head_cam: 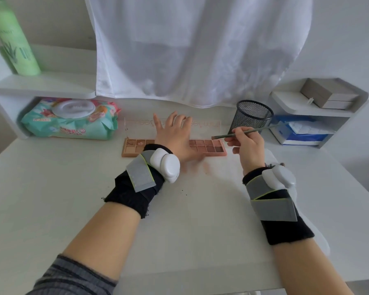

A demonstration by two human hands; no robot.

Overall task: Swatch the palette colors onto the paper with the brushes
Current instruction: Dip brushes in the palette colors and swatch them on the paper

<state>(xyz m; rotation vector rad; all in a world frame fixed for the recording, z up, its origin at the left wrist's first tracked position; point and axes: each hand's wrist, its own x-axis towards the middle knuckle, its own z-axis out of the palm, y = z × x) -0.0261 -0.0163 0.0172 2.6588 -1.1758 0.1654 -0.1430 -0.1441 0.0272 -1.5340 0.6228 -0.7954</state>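
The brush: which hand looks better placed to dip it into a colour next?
Probably the right hand: it already grips the brush above the palette. The left hand lies flat over it.

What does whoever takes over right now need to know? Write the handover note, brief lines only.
Left hand: open, fingers spread, lying flat over the middle of the eyeshadow palette.
Right hand: pinches a thin brush above the palette's right end, brush end pointing left.
Paper: on the desk in front of the palette.
Done: a few faint pinkish swatches just below the palette.
Left: most of the paper is bare; further shades are yet to be swatched. The mesh cup stands behind the right hand.
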